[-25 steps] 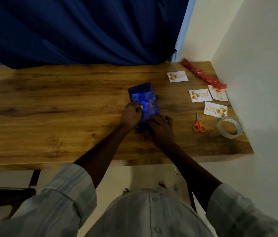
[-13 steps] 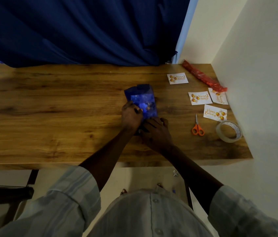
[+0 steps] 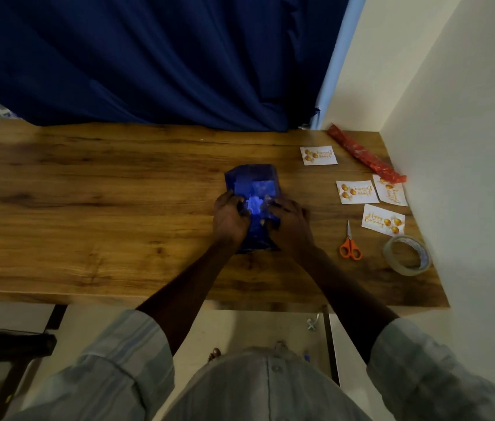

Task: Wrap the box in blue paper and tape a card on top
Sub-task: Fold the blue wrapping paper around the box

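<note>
Both hands are clamped on the blue-wrapped box (image 3: 252, 189): my left hand (image 3: 229, 218) grips its left side, my right hand (image 3: 290, 221) pinches the paper on the right, box between them on the wooden table (image 3: 88, 208). Off to my right sit orange scissors (image 3: 350, 247), a tape roll (image 3: 407, 254) and birthday cards (image 3: 383, 220).

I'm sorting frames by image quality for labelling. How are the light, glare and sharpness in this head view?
Head view: dim, warm light; glare blows out a patch of the blue paper between the left hand and right hand; the cards and scissors read sharp; sleeves at the bottom are soft; wide-angle bending curves the table edge.
</note>
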Available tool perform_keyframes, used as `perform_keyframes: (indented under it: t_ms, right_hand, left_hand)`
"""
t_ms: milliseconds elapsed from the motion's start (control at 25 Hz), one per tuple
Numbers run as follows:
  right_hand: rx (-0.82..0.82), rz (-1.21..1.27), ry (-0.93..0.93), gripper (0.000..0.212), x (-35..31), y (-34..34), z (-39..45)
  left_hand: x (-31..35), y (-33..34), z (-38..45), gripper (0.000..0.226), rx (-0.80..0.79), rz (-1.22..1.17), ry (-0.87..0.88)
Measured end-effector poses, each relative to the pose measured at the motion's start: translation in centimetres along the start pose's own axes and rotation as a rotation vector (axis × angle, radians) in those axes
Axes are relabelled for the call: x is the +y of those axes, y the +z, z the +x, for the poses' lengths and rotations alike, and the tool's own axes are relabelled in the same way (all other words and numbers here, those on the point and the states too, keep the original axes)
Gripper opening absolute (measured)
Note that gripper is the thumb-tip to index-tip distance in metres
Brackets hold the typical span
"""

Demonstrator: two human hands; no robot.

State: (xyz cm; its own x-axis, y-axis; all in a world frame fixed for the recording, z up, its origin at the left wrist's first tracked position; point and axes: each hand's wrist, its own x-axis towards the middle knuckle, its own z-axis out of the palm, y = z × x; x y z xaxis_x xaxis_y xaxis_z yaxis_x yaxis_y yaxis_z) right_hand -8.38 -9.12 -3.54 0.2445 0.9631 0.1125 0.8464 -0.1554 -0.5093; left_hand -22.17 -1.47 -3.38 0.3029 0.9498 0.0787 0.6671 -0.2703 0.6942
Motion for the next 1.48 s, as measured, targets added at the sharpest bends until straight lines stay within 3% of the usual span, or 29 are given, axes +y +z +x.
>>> perform_keyframes:
  t_ms: [120,240,440,560,680,840,1000,1160,1400,1480]
  right_hand:
    - [0.069,0.041,-0.027,0.037,0.0,0.9,-0.3]
    - [0.039,0.005,-0.036,0.050,0.1,1.5,-0.6]
    - [-0.044,-0.093,-0.101,0.044,0.0,1.5,-1.0]
    - [-0.071,-0.115,-0.145,0.043,-0.1,1.2,-0.8]
    - [-0.105,-0.134,-0.231,0.044,-0.1,1.0,-0.6]
    - [-0.136,-0.164,-0.248,0.040,-0.1,0.3,0.4]
    - [-0.312,-0.298,-0.234,0.039,-0.5,-0.3,2.2]
    - [-0.361,-0.249,-0.216,0.034,-0.6,0.0,3.2]
    - [-0.403,-0.253,-0.223,0.037,-0.6,0.2,4.1]
    - [-0.391,-0.221,-0.227,0.036,-0.5,0.3,4.0]
  left_hand:
    - [-0.7,0.5,0.6,0.042,-0.047,0.090,0.042]
    - [-1.1,0.1,1.2,0.045,-0.120,0.111,0.091]
    - [-1.7,-0.7,2.1,0.043,-0.256,0.155,0.130]
    - [-1.5,-0.8,2.1,0.035,-0.246,0.097,0.120]
    - [-0.8,-0.5,2.1,0.025,-0.163,-0.091,0.035]
    - [0.2,0.6,2.6,0.025,-0.164,-0.204,-0.116]
    - [0.7,1.6,3.8,0.006,-0.098,-0.282,-0.272]
    - [2.1,1.2,6.0,0.056,-0.011,-0.394,-0.542]
    - [2.0,0.8,8.8,0.029,-0.043,-0.783,-0.736]
    - [1.7,1.0,9.0,0.035,-0.040,-0.826,-0.754]
